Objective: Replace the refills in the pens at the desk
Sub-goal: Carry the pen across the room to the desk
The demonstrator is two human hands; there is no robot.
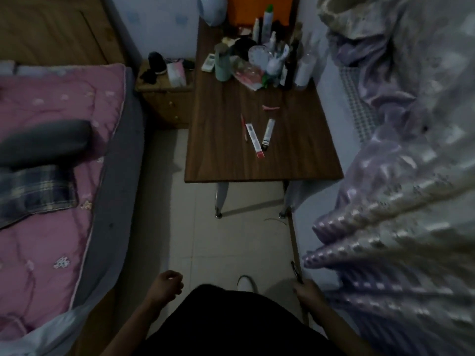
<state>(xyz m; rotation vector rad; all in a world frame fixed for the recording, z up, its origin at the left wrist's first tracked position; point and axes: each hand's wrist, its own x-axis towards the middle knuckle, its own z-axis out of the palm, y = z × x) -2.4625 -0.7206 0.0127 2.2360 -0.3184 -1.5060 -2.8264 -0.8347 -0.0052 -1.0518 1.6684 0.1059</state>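
Two slim packs, which I take to be refills, lie near the middle of the desk (295, 155): a red-ended pack (254, 141) and a black-ended pack (268, 132), angled into a V whose near ends come close; I cannot tell whether they touch. A thin red pen (243, 127) lies just left of the red-ended pack. All three look light, stiff and narrow, and are likely to skid on the smooth wood. A fingertip pinch at mid-length should therefore serve better than a press from above, and a bare refill would probably bend if levered. The right hand (307, 291), low at the person's side, grips a dark pen (296, 272) by its lower end. The left hand (167, 282) hangs loosely curled and holds nothing. Both are well short of the desk. A pink clip (270, 107) lies beyond the packs.
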